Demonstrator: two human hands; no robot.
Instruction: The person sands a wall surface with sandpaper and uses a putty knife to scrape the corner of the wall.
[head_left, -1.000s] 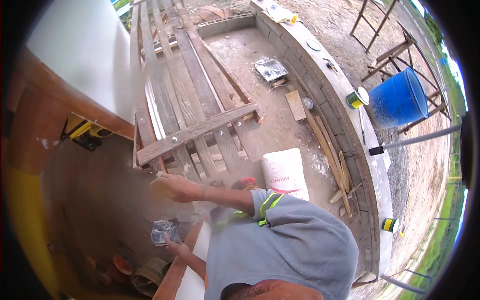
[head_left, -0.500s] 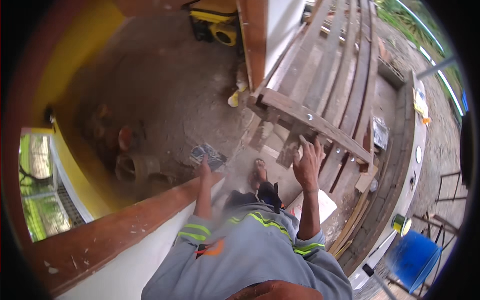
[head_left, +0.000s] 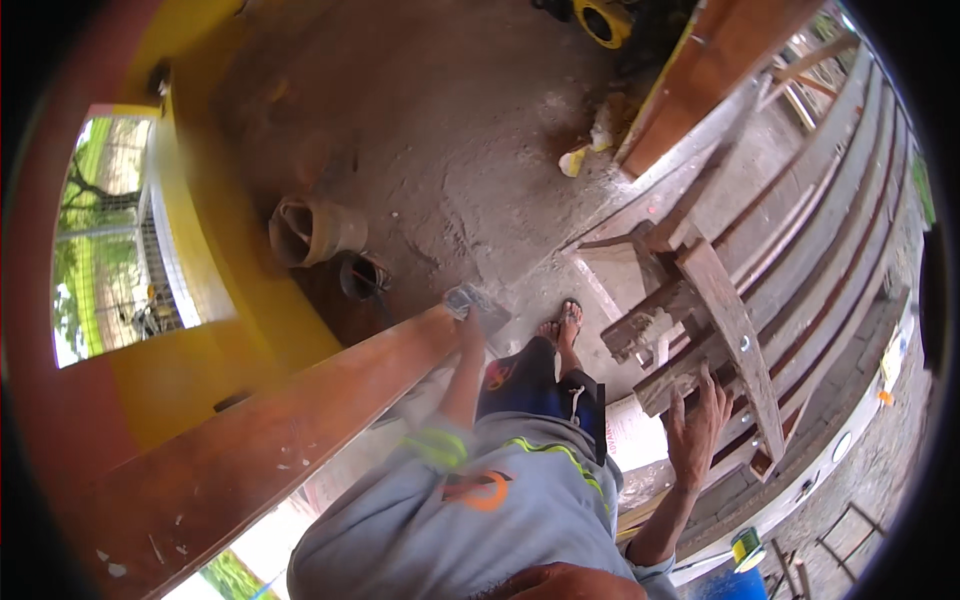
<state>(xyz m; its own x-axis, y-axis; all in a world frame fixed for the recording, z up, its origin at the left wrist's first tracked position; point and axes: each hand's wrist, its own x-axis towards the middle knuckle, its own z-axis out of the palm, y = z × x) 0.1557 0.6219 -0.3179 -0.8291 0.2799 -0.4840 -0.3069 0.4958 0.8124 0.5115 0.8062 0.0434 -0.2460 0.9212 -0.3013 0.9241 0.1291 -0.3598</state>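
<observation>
My left hand (head_left: pixel 469 330) is at the end of the brown-painted wooden board (head_left: pixel 380 365). Its fingers are closed on a flat, dark grey piece (head_left: pixel 488 309) whose exact kind I cannot make out. On the other side, my right hand (head_left: pixel 692 432) has its fingers spread and holds nothing. It lies over the end of a slatted wooden bench-like frame (head_left: pixel 735 330), beside a rough beam end (head_left: pixel 665 390); whether the fingertips touch the wood I cannot tell.
A clay-coloured pot (head_left: pixel 335 228) and a dark bucket (head_left: pixel 362 275) stand on the dusty floor (head_left: pixel 450 150). A yellow-and-black machine (head_left: pixel 603 22) sits farther off, near a brown post (head_left: pixel 705 85). A white sack (head_left: pixel 635 435) lies beside my legs; a yellow-green can (head_left: pixel 747 550) is at lower right.
My view and body have turned, so the slatted frame now lies farther right. My left hand, with the flat grey piece, is now at the board's end. My right hand stays near the frame, fingers spread.
</observation>
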